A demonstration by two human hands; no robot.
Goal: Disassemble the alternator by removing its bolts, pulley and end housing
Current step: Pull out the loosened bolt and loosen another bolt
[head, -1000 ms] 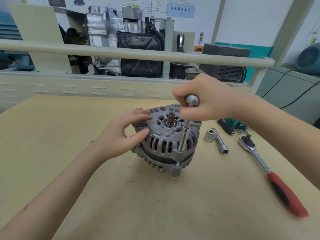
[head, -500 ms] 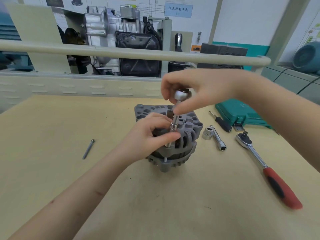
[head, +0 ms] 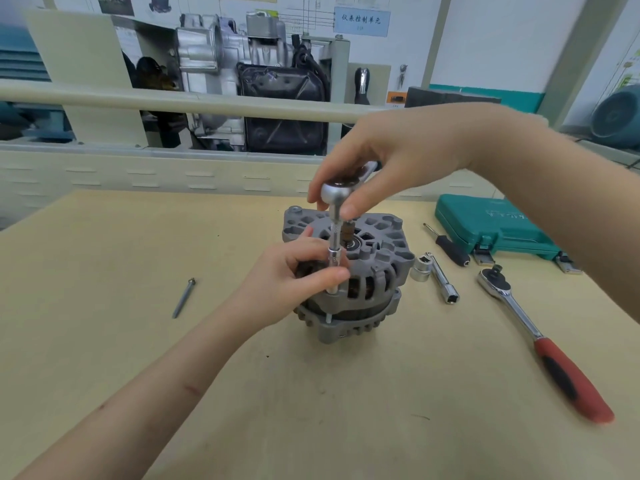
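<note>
A grey alternator (head: pixel 375 271) stands on end on the wooden table (head: pixel 104 271), its shaft pointing up with no pulley on it. My right hand (head: pixel 388 168) grips the head of a small chrome ratchet (head: pixel 337 192), whose extension and socket run straight down to a bolt at the housing's near-left edge. My left hand (head: pixel 294 278) pinches the lower end of that extension against the alternator's left side. The bolt's thin shank (head: pixel 328 318) shows just below the socket. One long loose bolt (head: pixel 183 297) lies on the table to the left.
Right of the alternator lie a loose socket (head: pixel 419 269), a chrome extension bar (head: pixel 443 278), a black-handled screwdriver (head: pixel 450 249) and a large ratchet with a red handle (head: pixel 540 337). A green tool case (head: pixel 495 230) sits at the back right. A rail crosses behind the table.
My left hand went from resting on top of the housing to pinching the extension. The ratchet head rose a little. The loose bolt on the left came into sight.
</note>
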